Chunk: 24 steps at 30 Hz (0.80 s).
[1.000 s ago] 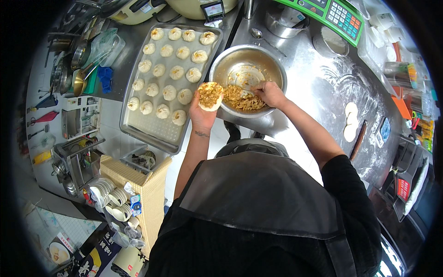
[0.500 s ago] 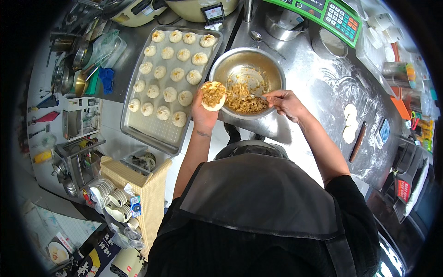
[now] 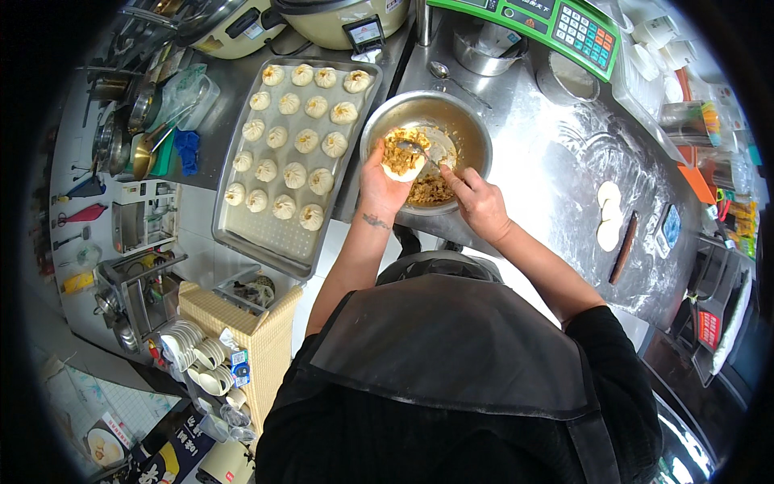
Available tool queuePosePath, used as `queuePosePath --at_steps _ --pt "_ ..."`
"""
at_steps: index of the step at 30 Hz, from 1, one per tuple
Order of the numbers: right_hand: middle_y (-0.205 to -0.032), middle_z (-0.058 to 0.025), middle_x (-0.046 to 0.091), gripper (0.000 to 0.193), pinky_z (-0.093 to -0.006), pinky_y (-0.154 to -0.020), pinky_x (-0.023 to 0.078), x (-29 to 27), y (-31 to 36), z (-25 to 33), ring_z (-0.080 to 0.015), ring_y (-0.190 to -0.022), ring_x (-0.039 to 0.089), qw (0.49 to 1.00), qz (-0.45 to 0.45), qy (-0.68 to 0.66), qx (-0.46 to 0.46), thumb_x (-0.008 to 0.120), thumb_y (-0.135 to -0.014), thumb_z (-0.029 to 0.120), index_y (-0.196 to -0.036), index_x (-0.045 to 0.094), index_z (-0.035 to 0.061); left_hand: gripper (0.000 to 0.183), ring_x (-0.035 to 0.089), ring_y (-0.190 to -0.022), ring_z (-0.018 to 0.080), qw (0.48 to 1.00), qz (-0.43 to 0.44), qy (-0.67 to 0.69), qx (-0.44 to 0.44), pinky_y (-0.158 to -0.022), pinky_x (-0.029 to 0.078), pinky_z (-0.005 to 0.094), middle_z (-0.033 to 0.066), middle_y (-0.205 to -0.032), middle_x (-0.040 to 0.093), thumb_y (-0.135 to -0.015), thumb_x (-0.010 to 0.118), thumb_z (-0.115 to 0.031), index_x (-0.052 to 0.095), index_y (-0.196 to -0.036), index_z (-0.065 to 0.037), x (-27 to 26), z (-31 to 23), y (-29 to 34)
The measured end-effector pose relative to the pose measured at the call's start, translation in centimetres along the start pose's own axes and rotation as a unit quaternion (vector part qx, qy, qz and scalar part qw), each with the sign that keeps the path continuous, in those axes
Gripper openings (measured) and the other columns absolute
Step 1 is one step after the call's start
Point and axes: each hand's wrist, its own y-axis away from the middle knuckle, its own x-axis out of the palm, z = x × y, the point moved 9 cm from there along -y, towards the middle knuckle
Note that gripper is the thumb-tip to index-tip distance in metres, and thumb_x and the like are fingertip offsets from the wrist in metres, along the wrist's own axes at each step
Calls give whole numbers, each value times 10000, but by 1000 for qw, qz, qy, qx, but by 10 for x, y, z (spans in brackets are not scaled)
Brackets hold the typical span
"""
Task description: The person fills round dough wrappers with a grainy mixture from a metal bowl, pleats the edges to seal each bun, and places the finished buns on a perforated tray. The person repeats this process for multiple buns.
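A round dough wrapper point(image 3: 401, 173) lies in my left hand point(image 3: 382, 184), cupped over the near left rim of a steel bowl point(image 3: 477, 133). Brown chopped filling point(image 3: 398, 156) is heaped on the wrapper. In my right hand point(image 3: 481, 203) is the handle of a metal spoon point(image 3: 425, 153), whose bowl presses on that filling. More filling point(image 3: 430, 190) lies in the bottom of the steel bowl. Left of it, a metal tray point(image 3: 270, 234) carries rows of pleated buns point(image 3: 294, 175).
Flat dough rounds point(image 3: 609, 218) lie on the floured steel table point(image 3: 556, 185) beside a dark rolling pin point(image 3: 624, 248). At the back are a green scale point(image 3: 556, 28), a second spoon point(image 3: 455, 81) and a saucepan point(image 3: 484, 52). A wicker stand point(image 3: 266, 347) is at lower left.
My left hand has moved right, bringing the filled wrapper over the bowl. My right hand has come left and lower, and the spoon has gone from the bowl's filling onto the wrapper.
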Motion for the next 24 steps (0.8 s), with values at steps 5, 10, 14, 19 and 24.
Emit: queuePosePath --at_steps 5,10,14,19,24 --pt "-892 -81 556 593 -374 -569 557 -11 -3 -4 -262 -670 633 995 -57 -76 -5 646 -717 -27 -1298 631 86 442 551 -1255 322 1000 -20 13 -7 -1072 428 541 146 -1345 581 -1080 331 -345 509 -1346 -42 0 0 6" --pt "-923 -89 573 544 -368 -574 556 -4 -3 0 -260 -693 644 1000 -13 -18 -15 647 -772 -32 -1303 634 87 446 547 -1256 320 999 -9 33 -2 -1075 431 524 150 -1350 573 -1078 342 -351 497 -1352 -35 5 -3 5" --pt "-927 -98 574 532 -366 -594 560 -14 -4 2 -261 -717 649 998 -36 -57 -20 649 -793 -44 -1308 633 91 446 541 -1265 322 998 -12 59 8 -1080 431 515 158 -1359 564 -1074 355 -355 496 -1352 -37 3 -6 2" --pt "-937 -107 576 524 -358 -633 567 -27 -2 -16 -270 -736 655 991 -85 -104 22 647 -796 -75 -1297 635 78 441 529 -1285 327 999 22 46 9 -1088 427 528 154 -1372 557 -1068 366 -354 494 -1356 -45 3 -13 7" --pt "-923 -114 566 342 -401 -654 544 21 -2 -54 -280 -862 620 995 15 59 85 608 -800 25 -1134 673 57 463 514 -1305 326 996 74 47 11 -1100 412 529 154 -1394 545 -1065 379 -368 485 -1380 -46 6 -16 16"
